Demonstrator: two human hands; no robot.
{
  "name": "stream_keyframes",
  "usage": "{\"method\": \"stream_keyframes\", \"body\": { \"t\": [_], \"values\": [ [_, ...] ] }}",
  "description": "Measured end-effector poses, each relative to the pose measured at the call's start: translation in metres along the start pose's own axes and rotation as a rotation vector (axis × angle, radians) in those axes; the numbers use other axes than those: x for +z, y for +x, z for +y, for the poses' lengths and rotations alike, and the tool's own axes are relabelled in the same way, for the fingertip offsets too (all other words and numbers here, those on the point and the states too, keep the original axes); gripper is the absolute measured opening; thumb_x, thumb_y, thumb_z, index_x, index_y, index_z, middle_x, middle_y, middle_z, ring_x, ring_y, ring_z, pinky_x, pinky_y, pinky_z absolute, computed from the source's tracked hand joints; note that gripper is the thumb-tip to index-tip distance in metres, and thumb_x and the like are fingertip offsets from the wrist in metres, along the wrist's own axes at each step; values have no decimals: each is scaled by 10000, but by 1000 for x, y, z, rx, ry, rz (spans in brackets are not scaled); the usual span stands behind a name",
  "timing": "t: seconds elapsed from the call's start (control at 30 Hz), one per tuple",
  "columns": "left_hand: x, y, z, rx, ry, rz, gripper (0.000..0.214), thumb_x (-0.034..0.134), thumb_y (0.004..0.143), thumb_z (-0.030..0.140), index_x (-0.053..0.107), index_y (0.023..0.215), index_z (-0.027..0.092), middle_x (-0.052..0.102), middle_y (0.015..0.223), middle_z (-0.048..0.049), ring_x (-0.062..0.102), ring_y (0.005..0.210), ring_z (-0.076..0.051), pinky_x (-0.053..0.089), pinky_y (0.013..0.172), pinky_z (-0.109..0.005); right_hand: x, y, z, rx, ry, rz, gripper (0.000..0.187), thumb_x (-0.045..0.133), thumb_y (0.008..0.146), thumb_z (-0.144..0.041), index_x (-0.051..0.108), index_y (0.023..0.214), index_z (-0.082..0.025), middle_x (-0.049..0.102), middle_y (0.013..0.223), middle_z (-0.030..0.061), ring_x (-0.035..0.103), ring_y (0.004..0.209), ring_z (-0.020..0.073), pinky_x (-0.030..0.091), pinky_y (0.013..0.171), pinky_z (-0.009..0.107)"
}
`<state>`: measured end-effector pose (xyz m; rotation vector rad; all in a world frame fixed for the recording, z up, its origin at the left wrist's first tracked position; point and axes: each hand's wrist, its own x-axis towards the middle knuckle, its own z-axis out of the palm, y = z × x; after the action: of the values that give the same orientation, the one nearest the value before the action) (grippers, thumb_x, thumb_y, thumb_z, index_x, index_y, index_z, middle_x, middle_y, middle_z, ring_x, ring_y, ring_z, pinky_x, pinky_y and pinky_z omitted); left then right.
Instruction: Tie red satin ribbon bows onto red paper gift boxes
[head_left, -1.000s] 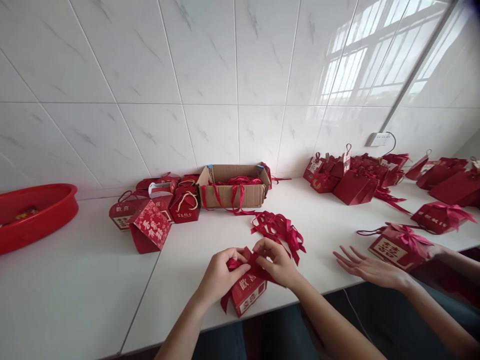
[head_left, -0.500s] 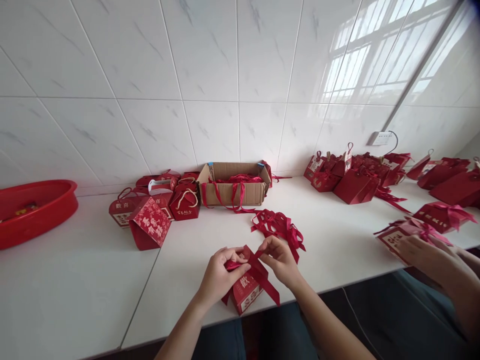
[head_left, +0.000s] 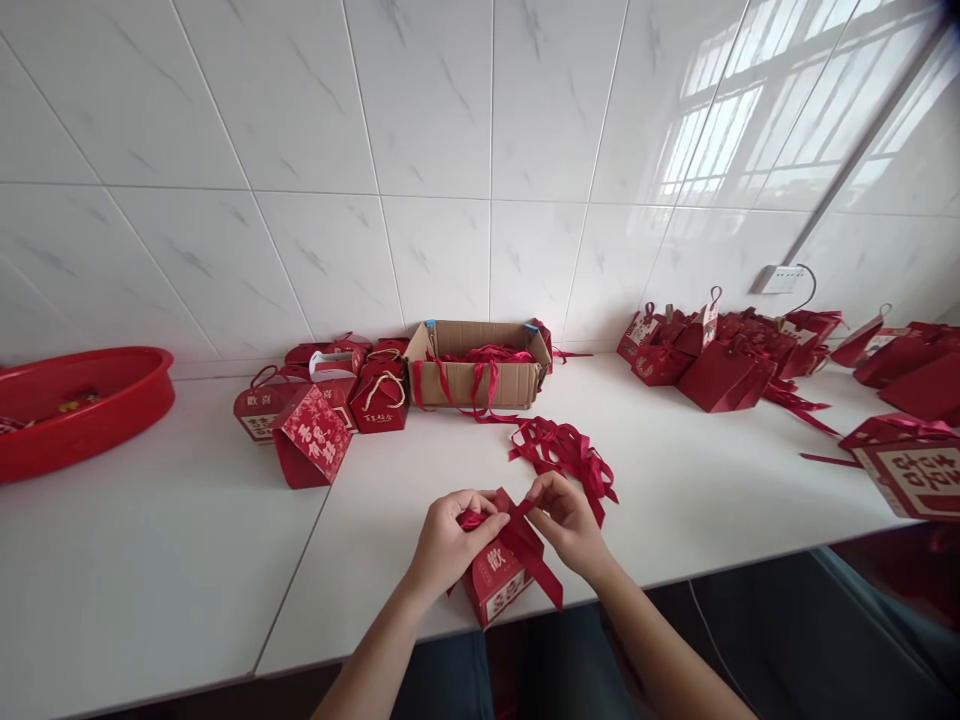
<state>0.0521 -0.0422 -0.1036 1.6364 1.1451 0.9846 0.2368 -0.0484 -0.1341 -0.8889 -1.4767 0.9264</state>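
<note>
A small red gift box [head_left: 496, 583] with pale lettering sits at the table's front edge, between my two hands. Dark red ribbon [head_left: 541, 577] crosses its top, one tail hanging down the right side. My left hand [head_left: 453, 540] is closed on a bunched part of the ribbon at the box's top left, thumb pressing toward the middle. In a pinch between thumb and finger, my right hand [head_left: 566, 522] holds another part of the ribbon at the top right. Just beyond my right hand lies a loose heap of cut red ribbons [head_left: 562, 450].
A cardboard box [head_left: 476, 385] of ribbons stands by the tiled wall. Several red gift boxes [head_left: 311, 437] cluster left of it, and more gift boxes [head_left: 720, 375] are at the right. A red basin [head_left: 142, 400] stands far left. Another gift box [head_left: 915, 465] is at the right edge.
The view has shifted slightly left. Both my hands keep their grip on the ribbon with little movement. The co-worker's hands at right have left the view, and the gift box there now stands turned.
</note>
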Motion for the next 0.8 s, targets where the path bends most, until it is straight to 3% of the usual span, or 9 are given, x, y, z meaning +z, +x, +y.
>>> {"method": "stream_keyframes", "body": {
  "t": [0.2,0.37,0.43,0.5,0.6,0.73,0.8],
  "values": [
    [-2,0,-1,-23,15,-35,155,685,745,340,632,695,203,734,1005,-86,653,1063,-262,486,903,-344,-12,3,-12,-109,-152,-128,191,520,717,-19,472,727,-204,495,705,-18,438,639,123,339,569,247],
    [-3,1,0,-43,21,-47,172,688,741,371,637,709,210,729,1047,-89,656,1056,-267,493,906,-372,-16,2,-13,-136,-211,-129,240,495,736,-28,357,686,-219,442,672,-28,386,613,123,305,549,252],
    [-3,2,-1,-32,40,-38,182,705,725,374,623,686,216,743,983,-75,666,1031,-268,425,1008,-428,-17,0,-12,-136,-220,-119,262,489,755,-41,316,683,-225,433,672,-27,379,615,126,306,554,256],
    [-3,3,-2,8,79,-20,194,725,707,375,610,660,227,752,858,-41,679,994,-262,250,1134,-484,-18,-1,-11,-132,-230,-119,269,489,768,-52,304,681,-227,440,677,-23,382,622,130,311,564,262],
    [-2,4,-3,58,120,-10,198,734,699,379,607,640,240,741,760,-3,691,959,-255,52,1185,-506,-20,-1,-12,-123,-238,-126,259,501,781,-74,320,676,-226,452,679,-18,390,630,136,319,573,269],
    [-2,7,-3,59,117,-48,191,739,694,356,611,612,242,738,747,2,689,965,-263,33,1178,-537,-24,-1,-10,-91,-214,-145,203,525,819,-136,391,694,-223,467,697,-10,418,646,140,358,586,274],
    [-3,7,-2,60,93,-94,211,739,695,355,598,592,238,746,778,-12,683,979,-267,116,1166,-542,-31,-1,-6,-63,-188,-197,91,541,844,-176,481,789,-217,508,758,6,471,688,142,413,623,281]
  ]
}}
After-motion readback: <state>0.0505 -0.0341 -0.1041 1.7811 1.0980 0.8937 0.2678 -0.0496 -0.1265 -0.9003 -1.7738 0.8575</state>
